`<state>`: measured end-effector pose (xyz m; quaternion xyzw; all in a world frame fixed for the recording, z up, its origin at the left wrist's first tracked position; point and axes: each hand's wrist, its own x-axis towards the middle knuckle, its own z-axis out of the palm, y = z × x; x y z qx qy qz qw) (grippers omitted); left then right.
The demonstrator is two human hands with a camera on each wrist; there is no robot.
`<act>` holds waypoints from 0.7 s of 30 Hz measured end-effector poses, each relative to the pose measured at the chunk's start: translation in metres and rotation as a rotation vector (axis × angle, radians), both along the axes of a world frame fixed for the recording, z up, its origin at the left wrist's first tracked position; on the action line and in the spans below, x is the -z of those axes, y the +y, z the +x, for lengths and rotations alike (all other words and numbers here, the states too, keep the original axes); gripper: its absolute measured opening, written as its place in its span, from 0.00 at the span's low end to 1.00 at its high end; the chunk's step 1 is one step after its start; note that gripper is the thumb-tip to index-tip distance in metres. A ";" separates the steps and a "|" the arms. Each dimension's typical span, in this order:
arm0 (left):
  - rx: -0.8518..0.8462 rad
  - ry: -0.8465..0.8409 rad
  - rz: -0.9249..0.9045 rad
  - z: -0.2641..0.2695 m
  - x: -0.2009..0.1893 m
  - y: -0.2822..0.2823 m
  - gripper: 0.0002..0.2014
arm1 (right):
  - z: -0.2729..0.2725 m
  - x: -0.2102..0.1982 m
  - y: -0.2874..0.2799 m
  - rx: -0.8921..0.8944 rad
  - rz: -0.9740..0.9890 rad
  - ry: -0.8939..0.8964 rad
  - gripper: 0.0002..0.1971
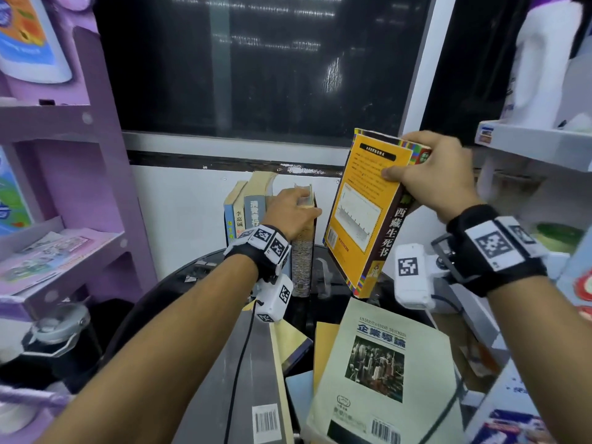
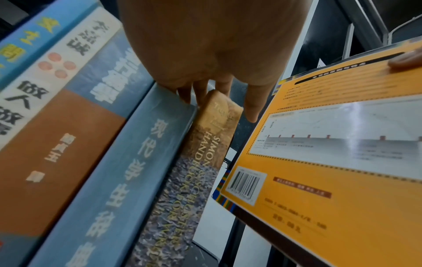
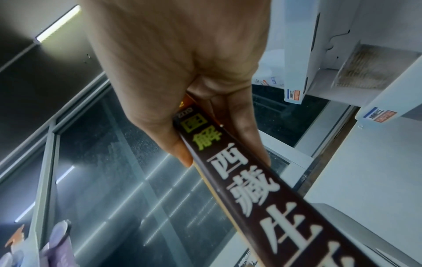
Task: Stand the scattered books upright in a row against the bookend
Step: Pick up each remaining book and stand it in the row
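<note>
Several books [image 1: 243, 213] stand upright in a row at the back of the dark table; their spines [image 2: 68, 144] fill the left wrist view. My left hand [image 1: 301, 203] lies over the top of the rightmost one, a mottled book [image 1: 301, 264]. Its thumb is on the book's right side and its fingers [image 2: 194, 94] are on the tops. My right hand [image 1: 410, 165] grips the top of an orange book [image 1: 358, 219] with a dark spine [image 3: 285, 207]. That book hangs tilted in the air just right of the row, its back cover [image 2: 331, 162] facing the row. The bookend is not clearly visible.
Loose books lie flat near me: a pale green one [image 1: 378, 373], a grey one with a barcode [image 1: 253, 363], and yellow and blue ones between them. A purple shelf unit [image 1: 80, 187] stands at the left, a white shelf [image 1: 538, 145] at the right and a dark window [image 1: 256, 65] behind.
</note>
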<state>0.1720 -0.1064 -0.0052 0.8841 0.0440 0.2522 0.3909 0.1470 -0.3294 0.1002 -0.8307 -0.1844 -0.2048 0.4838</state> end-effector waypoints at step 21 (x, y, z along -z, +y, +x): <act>-0.014 0.041 0.358 0.019 0.003 0.011 0.30 | 0.061 0.049 0.081 0.121 -0.164 -0.053 0.27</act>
